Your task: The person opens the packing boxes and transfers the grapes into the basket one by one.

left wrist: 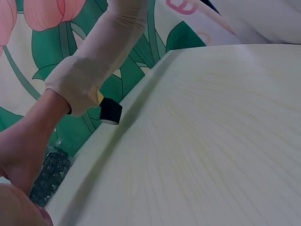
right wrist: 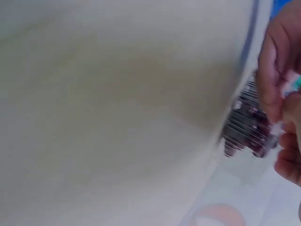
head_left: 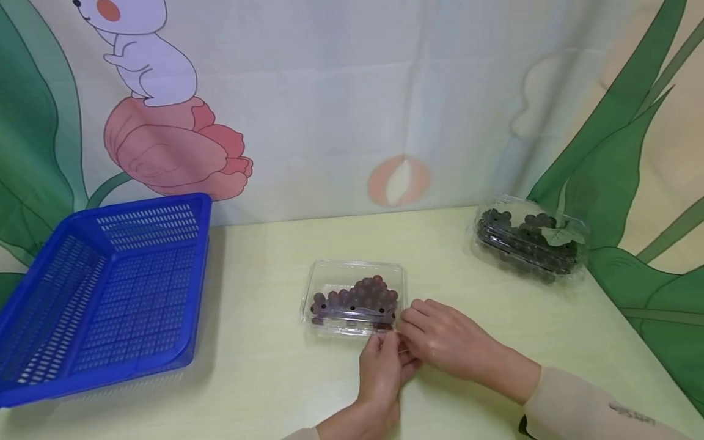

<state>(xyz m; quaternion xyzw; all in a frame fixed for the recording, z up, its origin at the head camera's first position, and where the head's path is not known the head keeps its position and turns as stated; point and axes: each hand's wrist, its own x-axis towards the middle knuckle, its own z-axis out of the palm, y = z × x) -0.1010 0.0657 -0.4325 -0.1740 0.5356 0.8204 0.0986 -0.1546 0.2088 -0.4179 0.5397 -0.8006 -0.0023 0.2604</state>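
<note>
A clear plastic clamshell box (head_left: 354, 269) stands mid-table with dark red grapes (head_left: 365, 294) inside, its lid down. At its front right corner my left hand (head_left: 381, 373) pinches the plastic edge from the front. My right hand (head_left: 445, 336) meets it there from the right, fingers curled at the same corner. The fingers overlap and partly hide that corner. In the right wrist view, the box of grapes (right wrist: 249, 125) appears blurred beside both hands. The left wrist view shows part of the right hand (left wrist: 23, 146) and mostly bare table.
A blue plastic basket (head_left: 192, 342) with slotted walls stands on the left. Toward the back right lies another clear box of dark grapes (head_left: 528, 241), with a green leaf shape on its lid. A printed curtain (head_left: 330, 122) hangs behind the pale table (head_left: 264, 379).
</note>
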